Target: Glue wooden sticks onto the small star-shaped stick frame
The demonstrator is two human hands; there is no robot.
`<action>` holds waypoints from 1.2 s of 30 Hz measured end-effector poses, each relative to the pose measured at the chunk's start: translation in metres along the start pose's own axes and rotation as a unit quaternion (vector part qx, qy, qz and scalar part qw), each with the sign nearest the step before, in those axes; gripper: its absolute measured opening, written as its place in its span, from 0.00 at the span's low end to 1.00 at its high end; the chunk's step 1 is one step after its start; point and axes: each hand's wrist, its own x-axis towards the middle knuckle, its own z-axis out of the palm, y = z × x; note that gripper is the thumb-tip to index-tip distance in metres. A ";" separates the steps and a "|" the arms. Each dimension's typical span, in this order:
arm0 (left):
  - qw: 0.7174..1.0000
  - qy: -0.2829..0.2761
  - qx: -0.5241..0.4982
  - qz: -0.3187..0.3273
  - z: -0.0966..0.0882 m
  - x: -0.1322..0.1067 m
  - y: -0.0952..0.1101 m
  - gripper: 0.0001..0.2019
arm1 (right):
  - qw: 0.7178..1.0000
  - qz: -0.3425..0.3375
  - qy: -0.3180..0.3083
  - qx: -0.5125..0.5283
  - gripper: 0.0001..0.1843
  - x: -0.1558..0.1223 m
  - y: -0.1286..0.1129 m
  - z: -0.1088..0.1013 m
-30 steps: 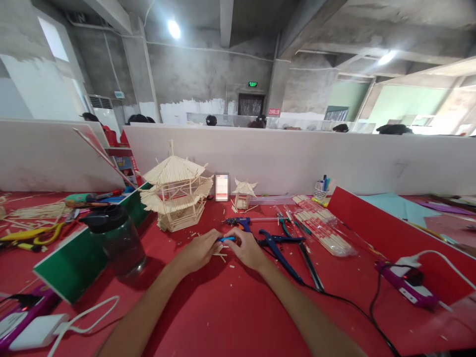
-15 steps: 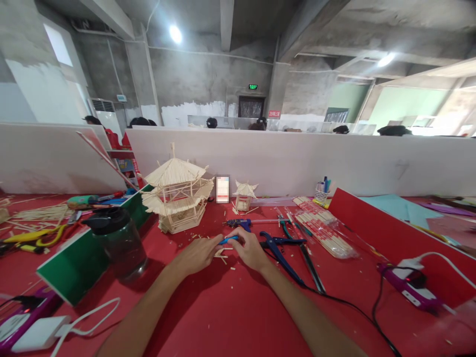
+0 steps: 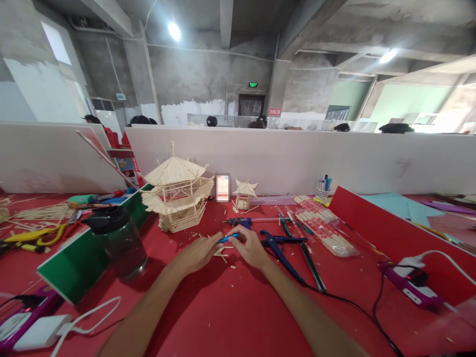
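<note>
My left hand [image 3: 199,254] and my right hand [image 3: 251,247] meet over the red table [image 3: 230,307]. Both are closed around a small blue-handled tool [image 3: 227,238] whose tip sits between the fingertips. Under them lie a few short wooden sticks [image 3: 221,254], crossed on the table. A large two-tier pavilion model of sticks [image 3: 174,194] stands just beyond my left hand. A much smaller pavilion model [image 3: 244,193] stands farther back near the white partition.
Blue-handled pliers [image 3: 280,250] and a glue gun [image 3: 240,222] lie right of my hands, with packs of sticks [image 3: 323,225]. A dark jar [image 3: 117,240] and green-edged board [image 3: 74,267] sit left. Power strips [image 3: 409,285] and cables lie on both sides.
Both hands stay together on the blue tool with only slight finger shifts. The view has moved a little.
</note>
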 end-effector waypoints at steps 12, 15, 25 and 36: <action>0.991 0.041 0.069 -0.104 -0.023 -0.007 -0.019 0.11 | 0.963 0.165 0.077 0.197 0.24 0.009 0.016 0.002; 0.971 -0.005 0.142 -0.193 -0.021 -0.011 -0.041 0.09 | 0.967 0.189 0.039 0.167 0.24 0.006 0.023 0.005; 0.958 -0.007 0.172 -0.231 -0.013 -0.016 -0.061 0.11 | 0.980 0.143 -0.044 0.131 0.20 0.000 0.018 0.011; 0.997 0.074 -0.024 0.012 -0.008 0.002 -0.021 0.07 | 0.995 0.093 -0.012 0.040 0.13 0.000 0.029 0.011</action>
